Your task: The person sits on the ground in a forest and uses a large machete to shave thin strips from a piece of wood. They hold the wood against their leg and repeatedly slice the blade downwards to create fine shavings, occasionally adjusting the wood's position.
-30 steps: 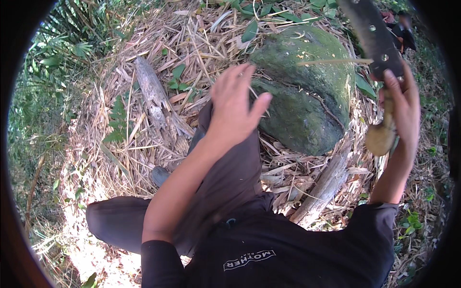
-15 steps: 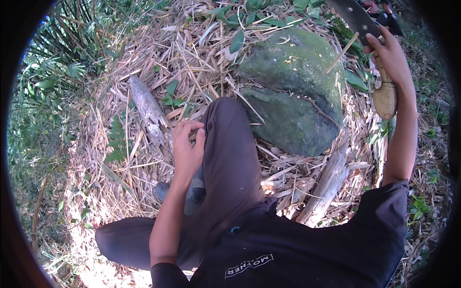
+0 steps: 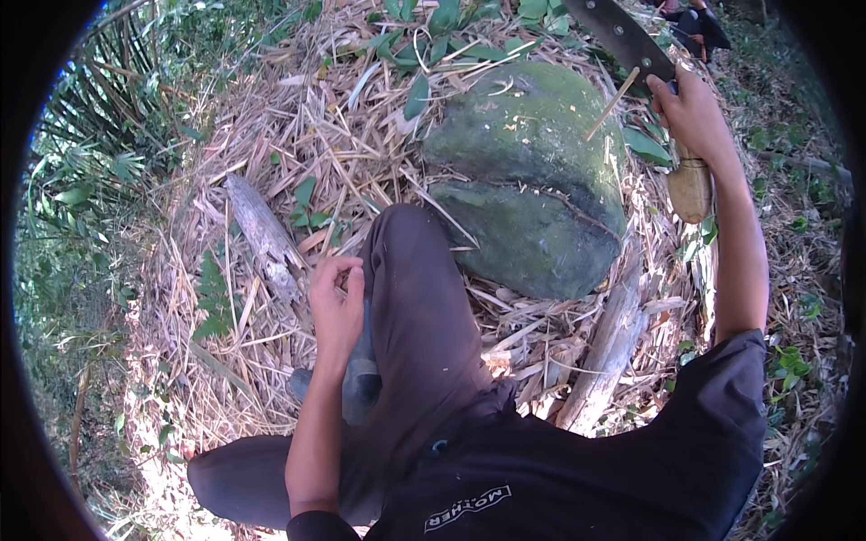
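Observation:
My right hand (image 3: 687, 113), raised at the upper right, is wrapped around a machete. Its dark blade (image 3: 622, 34) has pale round marks and points to the upper left; the light wooden handle (image 3: 691, 191) sticks out below the hand. Just left of that hand, a thin pale stick (image 3: 613, 104) slants over the mossy boulder (image 3: 541, 216); whether it touches the stone or the blade I cannot tell. Beside my raised knee (image 3: 410, 270), my left hand (image 3: 336, 293) has its fingers curled in toward the thumb. What they pinch, if anything, cannot be made out.
Dry bamboo leaves and straw (image 3: 262, 316) cover the ground. A weathered wood piece (image 3: 262, 225) lies left of my knee, and a grey log (image 3: 609, 352) right of the boulder. Green bushes (image 3: 81, 207) stand at the left. Another person (image 3: 699, 27) is partly visible at the upper right.
The view has shifted slightly, so most things sit further left. My right hand keeps hold of the machete. The left fingers and thumb are closer together.

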`<state>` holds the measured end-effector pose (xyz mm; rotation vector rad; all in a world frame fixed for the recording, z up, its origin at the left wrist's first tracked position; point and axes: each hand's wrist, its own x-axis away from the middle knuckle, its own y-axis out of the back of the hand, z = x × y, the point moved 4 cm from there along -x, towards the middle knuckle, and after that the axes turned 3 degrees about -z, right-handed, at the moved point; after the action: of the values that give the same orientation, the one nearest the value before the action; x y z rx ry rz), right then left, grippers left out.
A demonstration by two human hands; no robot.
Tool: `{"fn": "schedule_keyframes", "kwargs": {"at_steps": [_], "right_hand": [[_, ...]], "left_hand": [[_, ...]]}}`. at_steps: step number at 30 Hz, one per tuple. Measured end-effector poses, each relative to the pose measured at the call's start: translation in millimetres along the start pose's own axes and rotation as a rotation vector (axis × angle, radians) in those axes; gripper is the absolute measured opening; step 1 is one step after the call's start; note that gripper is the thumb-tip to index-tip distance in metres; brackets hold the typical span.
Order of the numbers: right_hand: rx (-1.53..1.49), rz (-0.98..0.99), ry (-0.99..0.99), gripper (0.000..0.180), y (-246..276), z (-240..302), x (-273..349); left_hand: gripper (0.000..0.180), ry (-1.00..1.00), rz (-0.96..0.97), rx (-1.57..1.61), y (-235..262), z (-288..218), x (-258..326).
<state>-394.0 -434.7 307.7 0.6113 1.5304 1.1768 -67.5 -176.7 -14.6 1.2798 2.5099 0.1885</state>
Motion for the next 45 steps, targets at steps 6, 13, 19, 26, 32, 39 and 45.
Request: {"fn": "schedule_keyframes", "kwargs": {"at_steps": [6, 13, 19, 26, 32, 39, 45], "right_hand": [[0.134, -0.069, 0.069, 0.038, -8, -10, 1], [-0.001, -0.035, -0.051, 0.037, -11, -10, 14], [-0.095, -0.030, -0.075, 0.037, -2, -9, 15], [-0.125, 0.034, -0.155, 0.037, -1, -5, 11], [-0.153, 0.068, -0.131, 0.036, -6, -9, 9], [-0.127, 0.054, -0.145, 0.035, -15, -21, 11], [-0.055, 0.137, -0.159, 0.040, -26, -21, 5]], "left_hand": [[0.010, -0.012, -0.025, 0.041, 0, -4, -2], [0.011, -0.003, -0.010, 0.029, 1, 0, 5], [0.011, 0.010, -0.011, 0.018, 0, 1, 6], [0.011, 0.022, -0.004, 0.028, 0, -5, 2], [0.012, 0.025, 0.013, 0.010, -1, -1, 6], [0.013, 0.051, 0.052, 0.017, -3, 5, 12], [0.013, 0.054, 0.063, -0.018, -5, 7, 12]]}}
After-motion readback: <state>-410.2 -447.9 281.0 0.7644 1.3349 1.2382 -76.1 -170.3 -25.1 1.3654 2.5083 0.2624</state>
